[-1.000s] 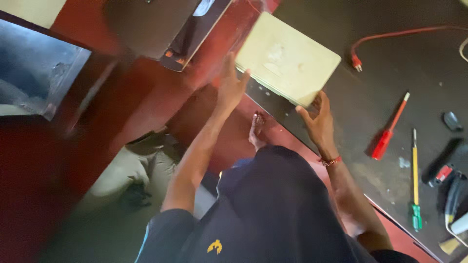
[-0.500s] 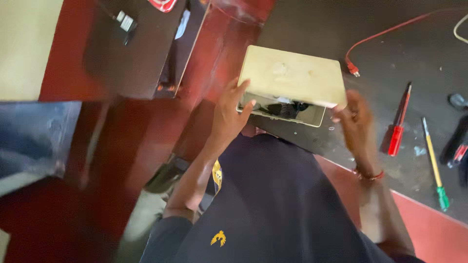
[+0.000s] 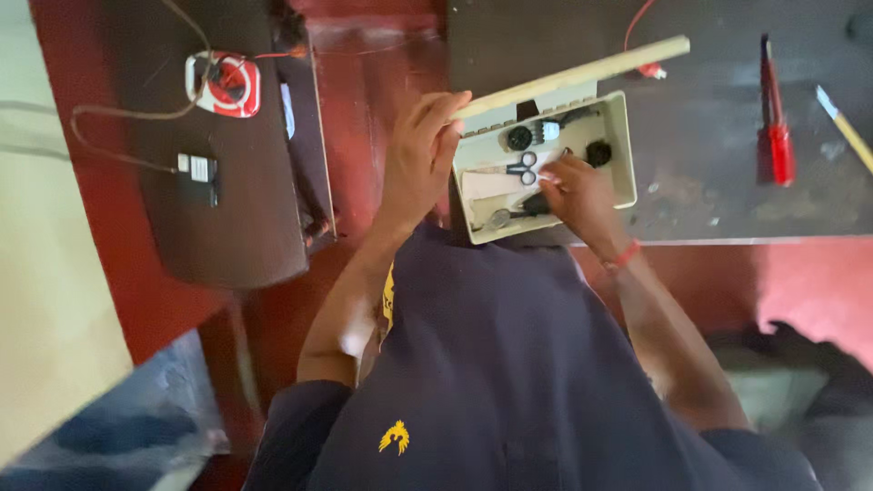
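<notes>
**Okay: lid held up by one hand, other hand inside the box**

Currently the left hand [image 3: 420, 155] props the cream box's lid [image 3: 571, 77] open, fingers pressed together along its near corner, thumb side hidden. The right hand [image 3: 575, 193] is down inside the cream box [image 3: 621, 145], fingertips on the small parts there; can't tell whether they pinch anything.

Risks as I judge them:
- Lid is only finger-held. A slip drops it on the right hand.
- Box sits at the near edge of the dark mat [image 3: 727, 200]. Pushing inside it could nudge it off toward the lap.
- Small scissors [image 3: 520, 167] lie just beside the reaching fingers: nick hazard.
- Loose black knobs [image 3: 597, 152] could get knocked out.

Surface: dark worn mat on a red bench, red screwdriver [image 3: 775, 127] well right of the box, a red lead [image 3: 637, 36] behind it. Left: a dark device [image 3: 227, 200] with a red-and-white part [image 3: 225, 84] on top, wired. Dim room, pale wall at far left.
</notes>
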